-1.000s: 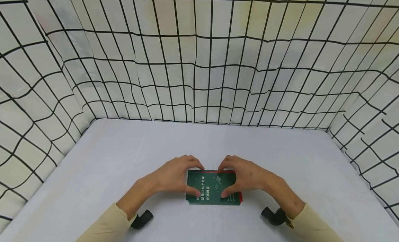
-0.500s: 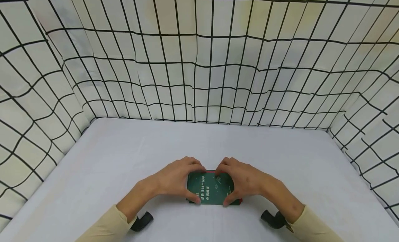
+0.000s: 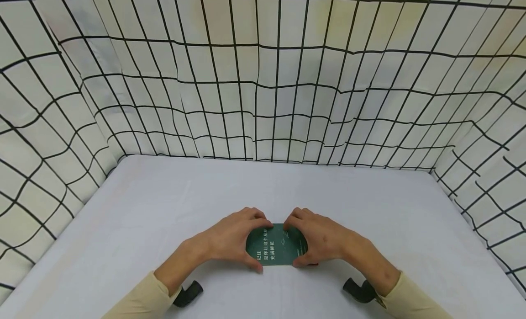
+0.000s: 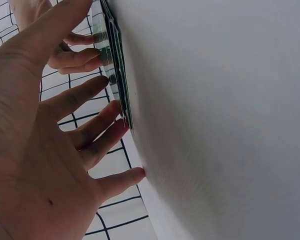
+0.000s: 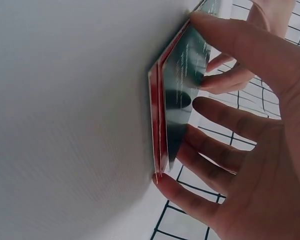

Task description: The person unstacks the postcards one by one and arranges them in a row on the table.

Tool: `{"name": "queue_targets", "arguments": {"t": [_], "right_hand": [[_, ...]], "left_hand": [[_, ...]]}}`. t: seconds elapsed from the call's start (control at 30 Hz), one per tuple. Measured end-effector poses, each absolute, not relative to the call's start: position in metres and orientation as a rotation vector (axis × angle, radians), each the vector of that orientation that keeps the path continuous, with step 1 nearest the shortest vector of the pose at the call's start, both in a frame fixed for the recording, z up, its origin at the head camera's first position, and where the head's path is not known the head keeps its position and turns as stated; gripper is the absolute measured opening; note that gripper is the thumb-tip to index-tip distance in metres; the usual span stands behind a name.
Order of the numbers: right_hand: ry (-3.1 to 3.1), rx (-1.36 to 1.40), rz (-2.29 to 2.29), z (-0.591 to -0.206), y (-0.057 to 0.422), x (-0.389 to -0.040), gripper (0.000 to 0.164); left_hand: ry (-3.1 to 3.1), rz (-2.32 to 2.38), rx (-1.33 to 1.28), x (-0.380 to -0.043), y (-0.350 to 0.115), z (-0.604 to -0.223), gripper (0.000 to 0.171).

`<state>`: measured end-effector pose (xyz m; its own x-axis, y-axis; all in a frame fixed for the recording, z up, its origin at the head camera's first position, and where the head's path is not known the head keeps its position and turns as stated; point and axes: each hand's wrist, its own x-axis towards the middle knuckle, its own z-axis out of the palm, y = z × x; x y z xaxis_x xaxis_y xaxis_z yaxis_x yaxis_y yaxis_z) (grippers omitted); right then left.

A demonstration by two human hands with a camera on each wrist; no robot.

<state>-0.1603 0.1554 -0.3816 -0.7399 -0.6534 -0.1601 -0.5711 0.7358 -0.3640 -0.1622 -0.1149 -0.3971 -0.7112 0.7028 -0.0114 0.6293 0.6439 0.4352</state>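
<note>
A dark green card [image 3: 276, 250] with white printed characters lies uppermost in a thin stack between both hands, in the head view. My left hand [image 3: 230, 236] holds its left part, thumb at the near edge and fingers curled over the far edge. My right hand [image 3: 326, 236] grips the right part likewise. From the right wrist, red layers [image 5: 157, 115] show beneath the green top card [image 5: 182, 85], which stands slightly apart from them at one end. The left wrist view catches the stack [image 4: 118, 65] nearly edge-on, close over the white surface.
A white cloth-covered table [image 3: 205, 186] spreads around the hands. Black grid netting [image 3: 263, 81] over pale sheeting rises along the back and both sides. Dark curved devices [image 3: 189, 294] sit at the wrists by the beige sleeves [image 3: 141, 298].
Both thumbs have moved from the card's face to its near edge, and the hands have closed in around it. The top card's near edge has shifted slightly away from me, covering the layers below differently.
</note>
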Motion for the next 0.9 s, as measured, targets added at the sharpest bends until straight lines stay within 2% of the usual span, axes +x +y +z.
{"name": "queue_targets", "arguments": {"t": [0.2, 0.9], "right_hand": [[2.668, -0.951, -0.411, -0.3813, 0.1549, -0.1586, 0.07], [2.69, -0.953, -0.46, -0.3778, 0.1496, -0.1647, 0.067]], "left_hand": [[2.684, 0.606, 1.076, -0.1599, -0.1141, -0.3957, 0.081], [2.698, 0.716, 0.982, -0.1646, -0.1228, -0.392, 0.078]]}}
